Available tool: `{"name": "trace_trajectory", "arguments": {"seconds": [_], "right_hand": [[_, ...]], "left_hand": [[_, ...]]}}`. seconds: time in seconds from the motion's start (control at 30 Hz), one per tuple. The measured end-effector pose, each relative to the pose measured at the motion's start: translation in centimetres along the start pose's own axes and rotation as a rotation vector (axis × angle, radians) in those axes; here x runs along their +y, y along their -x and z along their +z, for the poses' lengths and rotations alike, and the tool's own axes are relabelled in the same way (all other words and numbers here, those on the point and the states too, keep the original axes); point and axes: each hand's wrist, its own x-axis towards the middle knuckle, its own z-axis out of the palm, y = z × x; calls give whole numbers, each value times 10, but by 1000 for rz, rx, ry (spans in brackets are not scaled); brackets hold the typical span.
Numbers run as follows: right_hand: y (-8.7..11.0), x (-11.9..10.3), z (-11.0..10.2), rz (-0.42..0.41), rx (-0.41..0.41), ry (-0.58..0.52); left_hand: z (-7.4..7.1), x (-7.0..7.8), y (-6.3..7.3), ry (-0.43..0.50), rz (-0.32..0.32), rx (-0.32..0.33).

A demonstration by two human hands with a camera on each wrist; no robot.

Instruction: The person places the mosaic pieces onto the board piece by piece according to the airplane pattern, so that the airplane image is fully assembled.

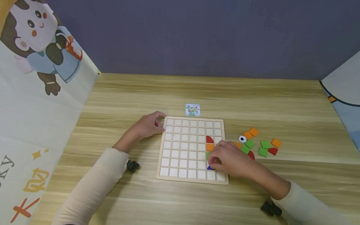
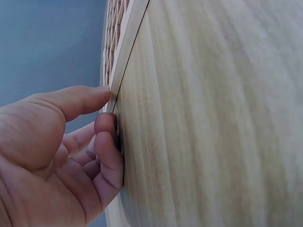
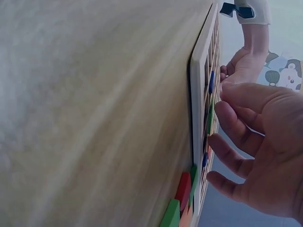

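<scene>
A square wooden grid board [image 1: 191,180] with pale cells lies flat on the table. My left hand [image 1: 149,125] rests at its upper left side, with the thumb and a finger touching the edge; the left wrist view has the thumb tip against the rim and the other fingers bent beside it. Over the board's right side, my right hand [image 1: 231,158] has its thumb and forefinger tips at a blue quarter-round tile [image 1: 209,168] lying in a cell. Above it in that column are a green tile [image 1: 207,155], an orange square tile [image 1: 210,147] and a red quarter-round tile [image 1: 209,139].
To the right of the board lie several loose tiles, among them green squares [image 1: 263,152], orange squares [image 1: 276,143], red quarter-rounds [image 1: 272,151] and a white eye tile [image 1: 242,139]. A small picture card [image 1: 192,110] sits behind the board. A dark wall [image 1: 204,34] bounds the table's back.
</scene>
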Motion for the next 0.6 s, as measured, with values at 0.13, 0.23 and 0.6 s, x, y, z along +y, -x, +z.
{"name": "trace_trajectory", "arguments": {"seconds": [0.13,0.23,0.6], "right_hand": [[-1,2,-4,0,40,-3],[-1,5,-9,3,72,-9],[3,21,-19,2,135,-52]], "left_hand": [[0,1,1,-3,-2,8],[0,1,0,-1,4,9],[0,-1,0,-22,20,-19]]}}
